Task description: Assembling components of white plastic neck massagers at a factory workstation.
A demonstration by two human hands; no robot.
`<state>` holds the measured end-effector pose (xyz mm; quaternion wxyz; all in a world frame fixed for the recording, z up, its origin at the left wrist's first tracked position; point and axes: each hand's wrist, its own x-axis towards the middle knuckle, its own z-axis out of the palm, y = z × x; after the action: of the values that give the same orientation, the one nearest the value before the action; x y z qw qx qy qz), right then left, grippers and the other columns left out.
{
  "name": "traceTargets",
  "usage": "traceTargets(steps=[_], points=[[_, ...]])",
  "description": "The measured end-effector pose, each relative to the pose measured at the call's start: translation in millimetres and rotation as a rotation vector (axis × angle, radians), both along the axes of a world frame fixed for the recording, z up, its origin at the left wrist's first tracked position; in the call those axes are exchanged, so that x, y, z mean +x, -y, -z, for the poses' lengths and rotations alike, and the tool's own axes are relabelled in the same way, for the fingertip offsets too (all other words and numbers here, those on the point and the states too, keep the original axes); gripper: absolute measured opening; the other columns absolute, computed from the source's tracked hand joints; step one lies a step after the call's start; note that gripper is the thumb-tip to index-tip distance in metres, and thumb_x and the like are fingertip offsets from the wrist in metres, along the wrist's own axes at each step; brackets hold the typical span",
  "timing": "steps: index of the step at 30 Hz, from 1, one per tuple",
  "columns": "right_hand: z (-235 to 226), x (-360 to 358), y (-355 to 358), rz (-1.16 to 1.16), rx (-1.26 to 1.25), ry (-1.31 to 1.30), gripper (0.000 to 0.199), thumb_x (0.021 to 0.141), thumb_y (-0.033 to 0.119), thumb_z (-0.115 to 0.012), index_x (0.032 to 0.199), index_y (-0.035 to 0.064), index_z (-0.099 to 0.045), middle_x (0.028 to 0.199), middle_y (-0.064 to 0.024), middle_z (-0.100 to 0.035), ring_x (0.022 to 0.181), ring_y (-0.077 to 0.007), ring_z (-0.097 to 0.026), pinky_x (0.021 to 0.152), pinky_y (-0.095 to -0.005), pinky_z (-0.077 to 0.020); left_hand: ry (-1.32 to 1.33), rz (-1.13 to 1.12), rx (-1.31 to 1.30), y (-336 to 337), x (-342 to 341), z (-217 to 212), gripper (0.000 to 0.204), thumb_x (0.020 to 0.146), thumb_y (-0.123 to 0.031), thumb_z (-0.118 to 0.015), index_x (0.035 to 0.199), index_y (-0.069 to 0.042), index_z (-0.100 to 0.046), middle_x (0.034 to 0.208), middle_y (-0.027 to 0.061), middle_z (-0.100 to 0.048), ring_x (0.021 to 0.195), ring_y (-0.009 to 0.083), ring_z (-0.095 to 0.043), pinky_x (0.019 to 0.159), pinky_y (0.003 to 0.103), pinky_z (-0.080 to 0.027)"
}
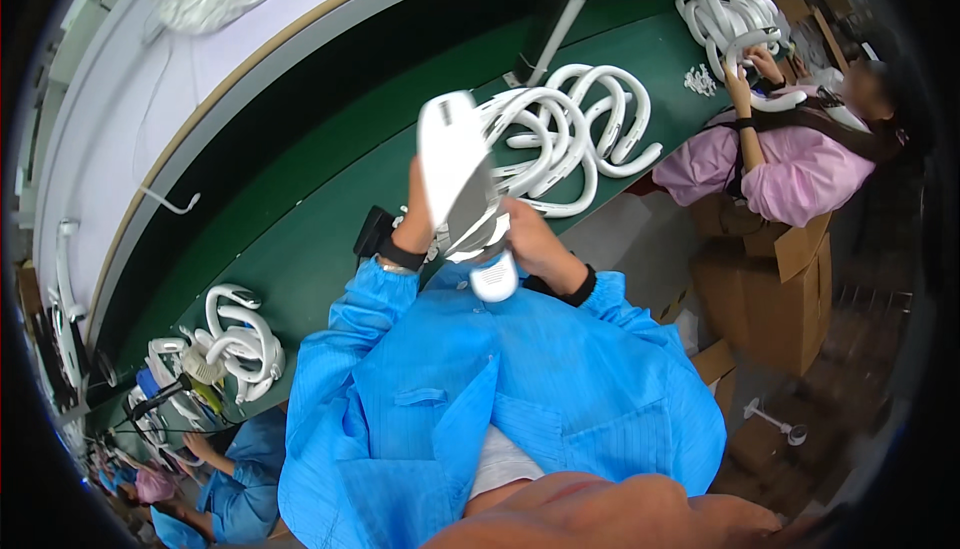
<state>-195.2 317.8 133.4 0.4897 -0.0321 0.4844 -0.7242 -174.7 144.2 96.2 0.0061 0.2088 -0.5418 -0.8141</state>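
Observation:
In front of my chest I hold a white curved plastic neck fan (pixel 447 154), blurred and close to the camera. Its wide upper end is glossy, its middle greyish and reflective, and a slotted white end (pixel 494 278) hangs at the bottom. My left hand (pixel 413 214) grips it from the left side, partly hidden behind it. On the right, my right hand (pixel 540 239) is closed around its lower part. Just past the hands, several similar white neck fans (pixel 575 149) lie in a tangled pile. Small white parts (pixel 432 249) show beside my left wrist.
The long green workbench (pixel 300 249) curves across the view. A pole (pixel 553 29) stands at its far side. To the right, a person in pink (pixel 800 164) handles a white piece near cardboard boxes (pixel 765 294). Another white pile (pixel 240 344) and people in blue are at lower left.

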Motion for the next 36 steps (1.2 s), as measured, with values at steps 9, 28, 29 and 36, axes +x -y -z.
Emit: traceTargets(steps=[9,28,29,36], points=[[28,-258,-178,0.587,0.296,-0.5,0.019,0.082,0.024,-0.058,0.085,0.005,-0.061,0.069,-0.0002,-0.055,0.057,-0.0104,-0.054,0.051,-0.0261,-0.043,0.05,-0.012,-0.277,-12,-28,26,0.04,0.086,-0.023,-0.06,0.117,0.002,-0.052,0.104,0.0113,-0.063,0.09,0.0168,-0.062,0.077,0.028,-0.048],[211,-468,-294,0.291,1.513,-0.706,0.053,0.082,0.045,-0.06,0.087,-0.0082,-0.061,0.078,-0.0182,-0.063,0.061,-0.0298,-0.061,0.052,-0.0406,-0.0503,0.899,-0.565,-0.957,10,269,145,0.031,0.075,-0.023,-0.063,0.096,0.0,-0.064,0.088,0.0179,-0.065,0.081,0.0315,-0.063,0.073,0.038,-0.05],[194,-466,-289,0.29,1.718,-0.915,0.055,0.083,0.046,-0.058,0.093,-0.0074,-0.061,0.081,-0.0195,-0.064,0.065,-0.0306,-0.062,0.056,-0.0406,-0.0502,0.875,-0.572,-0.974,14,272,148,0.03,0.075,-0.022,-0.063,0.096,-0.001,-0.064,0.087,0.0174,-0.066,0.081,0.0315,-0.063,0.073,0.038,-0.05],[62,-238,-103,0.441,0.746,-1.395,0.026,0.091,0.019,-0.053,0.105,-0.0012,-0.061,0.098,-0.0112,-0.064,0.08,-0.0191,-0.063,0.068,-0.0305,-0.0501,0.856,-0.771,-0.969,72,282,149,0.028,0.074,-0.02,-0.063,0.095,-0.001,-0.064,0.088,0.0167,-0.066,0.081,0.0311,-0.063,0.073,0.038,-0.05]])
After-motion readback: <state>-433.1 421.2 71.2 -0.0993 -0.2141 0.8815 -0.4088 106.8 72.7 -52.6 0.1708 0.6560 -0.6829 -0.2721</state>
